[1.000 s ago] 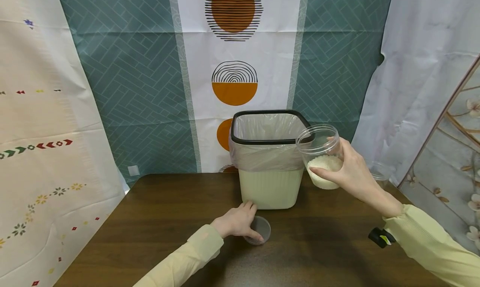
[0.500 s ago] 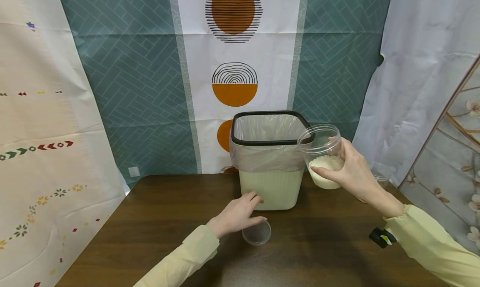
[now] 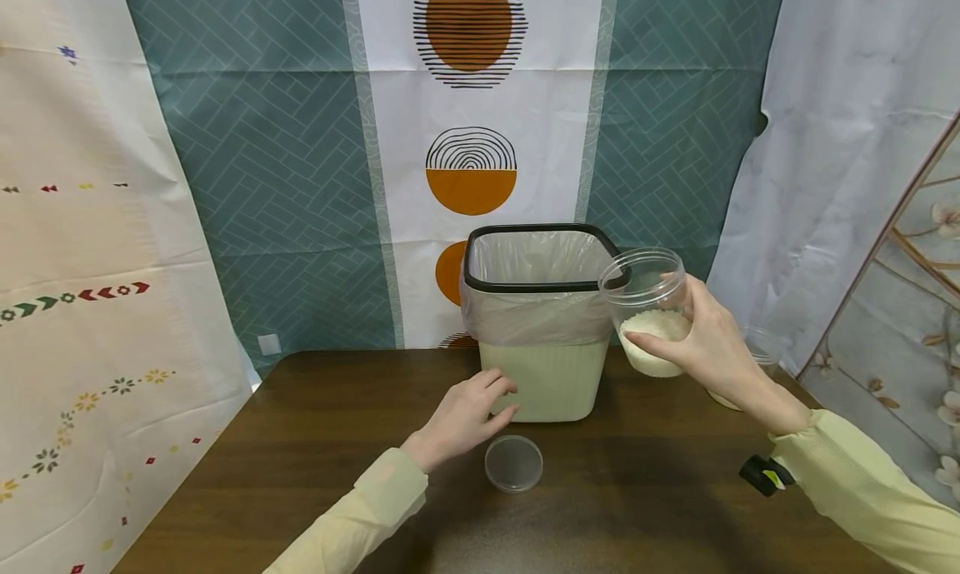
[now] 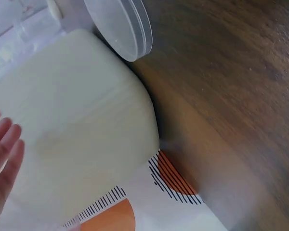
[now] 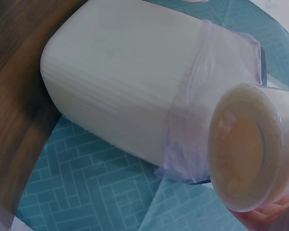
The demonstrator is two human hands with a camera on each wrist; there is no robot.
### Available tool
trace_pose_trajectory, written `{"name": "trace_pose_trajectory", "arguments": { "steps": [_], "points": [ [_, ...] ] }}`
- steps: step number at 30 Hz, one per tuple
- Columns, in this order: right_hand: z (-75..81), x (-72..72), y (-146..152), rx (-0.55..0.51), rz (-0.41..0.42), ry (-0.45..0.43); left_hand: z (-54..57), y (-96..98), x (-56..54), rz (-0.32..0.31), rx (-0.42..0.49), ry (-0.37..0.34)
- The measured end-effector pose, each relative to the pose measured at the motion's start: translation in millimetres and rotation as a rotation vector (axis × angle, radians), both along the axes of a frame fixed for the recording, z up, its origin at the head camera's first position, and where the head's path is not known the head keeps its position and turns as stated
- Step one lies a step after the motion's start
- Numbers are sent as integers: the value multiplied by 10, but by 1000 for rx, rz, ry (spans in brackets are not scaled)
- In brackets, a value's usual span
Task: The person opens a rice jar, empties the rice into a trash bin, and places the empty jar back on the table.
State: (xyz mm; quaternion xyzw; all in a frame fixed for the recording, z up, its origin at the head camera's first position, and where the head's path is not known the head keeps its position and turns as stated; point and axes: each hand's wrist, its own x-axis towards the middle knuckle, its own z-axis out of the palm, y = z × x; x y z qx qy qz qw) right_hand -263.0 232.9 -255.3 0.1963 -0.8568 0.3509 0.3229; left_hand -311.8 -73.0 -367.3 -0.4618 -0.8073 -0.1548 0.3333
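My right hand (image 3: 716, 341) grips a clear plastic jar (image 3: 647, 299) partly filled with white grains that look like rice (image 3: 660, 327). The jar is raised, lidless and tilted slightly left, its rim overlapping the right corner of a bin (image 3: 546, 382) in the head view. In the right wrist view the jar's base (image 5: 241, 149) faces the camera. My left hand (image 3: 465, 411) hovers with relaxed fingers in front of the bin, holding nothing. A clear round lid (image 3: 513, 464) lies on the table just right of and below that hand.
The pale bin has a black rim (image 3: 525, 287) and a translucent liner bag folded over it. Behind my right hand stands another clear container (image 3: 765, 345), partly hidden. The brown wooden table (image 3: 360, 424) meets hanging cloths at the back and sides.
My left hand has let go of the lid and lifted up and to the left, leaving the lid on the table. The right hand keeps holding the jar almost still.
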Motion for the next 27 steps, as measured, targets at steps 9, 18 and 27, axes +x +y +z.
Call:
{"name": "trace_pose_trajectory", "arguments": {
  "steps": [9, 18, 27],
  "points": [
    [11, -9, 11, -2, -10, 3, 101, -144, -99, -15, 146, 57],
    [32, -14, 28, -6, -13, -1, 274, -291, -141, -5, 269, 85],
    [53, -16, 24, -9, -13, -7, 383, -341, -166, -22, 337, 114]
  ]
}}
